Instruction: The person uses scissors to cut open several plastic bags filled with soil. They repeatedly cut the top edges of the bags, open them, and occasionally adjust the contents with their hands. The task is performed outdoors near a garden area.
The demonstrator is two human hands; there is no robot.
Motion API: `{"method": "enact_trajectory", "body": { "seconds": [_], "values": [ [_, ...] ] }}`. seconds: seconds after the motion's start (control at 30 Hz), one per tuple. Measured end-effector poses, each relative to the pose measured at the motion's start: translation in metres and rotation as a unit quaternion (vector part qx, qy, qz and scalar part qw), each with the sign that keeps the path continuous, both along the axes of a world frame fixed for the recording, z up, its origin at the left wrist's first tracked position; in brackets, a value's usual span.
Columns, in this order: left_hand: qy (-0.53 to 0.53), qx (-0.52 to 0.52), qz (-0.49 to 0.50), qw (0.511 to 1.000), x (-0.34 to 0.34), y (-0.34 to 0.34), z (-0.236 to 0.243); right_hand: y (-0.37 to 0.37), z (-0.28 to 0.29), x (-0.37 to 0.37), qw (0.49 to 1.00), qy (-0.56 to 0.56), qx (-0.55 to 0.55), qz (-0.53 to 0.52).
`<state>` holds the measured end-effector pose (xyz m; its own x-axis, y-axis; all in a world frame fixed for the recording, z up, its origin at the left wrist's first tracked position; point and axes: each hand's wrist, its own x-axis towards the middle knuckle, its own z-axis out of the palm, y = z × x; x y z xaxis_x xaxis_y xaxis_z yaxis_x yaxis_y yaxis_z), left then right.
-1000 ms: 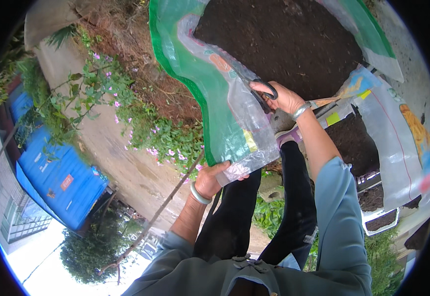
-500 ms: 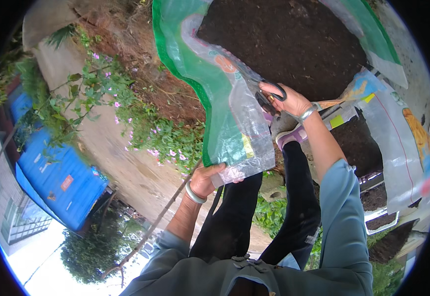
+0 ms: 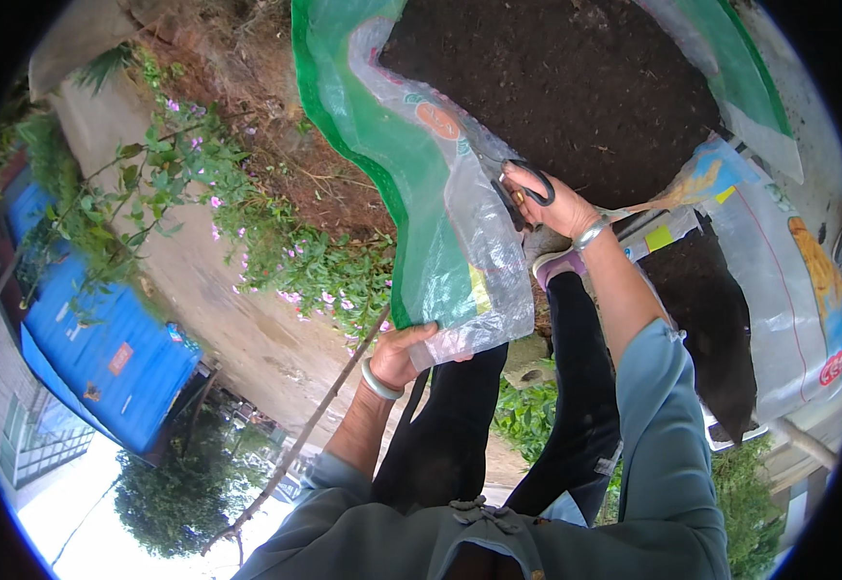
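A large plastic bag (image 3: 498, 285), clear with a green border, is stretched out in front of me. My left hand (image 3: 399, 356) is closed on its near corner, thumb on top, and a pale bangle circles the wrist. My right hand (image 3: 564, 208) holds black-handled scissors (image 3: 507, 203) at the bag's right edge, with a finger and thumb through the loops. Whether the blades are apart is hidden by the hand and plastic. Dark soil (image 3: 547, 92) fills the opened bag beyond my hands.
To the right, another printed bag (image 3: 779, 280) lies beside more dark soil (image 3: 701, 300). My shoe (image 3: 561, 265) is just below the scissors. A thin branch (image 3: 295, 449) slants past my left arm. Pink-flowered plants (image 3: 295, 266) border the path (image 3: 218, 290), and a blue sheet structure (image 3: 107, 333) stands far left.
My right hand and the scissors have shifted slightly left along the bag's edge, covering more of the shoe. My left hand keeps its hold on the corner. The view has shifted slightly.
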<state>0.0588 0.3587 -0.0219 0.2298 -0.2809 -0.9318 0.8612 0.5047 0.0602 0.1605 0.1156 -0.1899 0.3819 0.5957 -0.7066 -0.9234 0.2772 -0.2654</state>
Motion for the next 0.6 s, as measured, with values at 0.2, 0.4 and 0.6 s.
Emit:
{"method": "enact_trajectory", "body": {
  "seconds": [0.2,0.4,0.6],
  "values": [
    [-0.011,0.006,0.014,1.000,-0.007,-0.003,0.000,0.006,-0.021,-0.006,0.999,-0.024,-0.031,0.011],
    [0.023,0.017,0.007,1.000,-0.008,0.007,0.001,0.005,-0.019,0.001,0.989,-0.070,-0.090,0.094],
    [0.016,0.016,-0.017,1.000,-0.003,0.022,-0.002,0.004,-0.017,-0.003,0.999,-0.020,-0.032,0.017]
  ]
}}
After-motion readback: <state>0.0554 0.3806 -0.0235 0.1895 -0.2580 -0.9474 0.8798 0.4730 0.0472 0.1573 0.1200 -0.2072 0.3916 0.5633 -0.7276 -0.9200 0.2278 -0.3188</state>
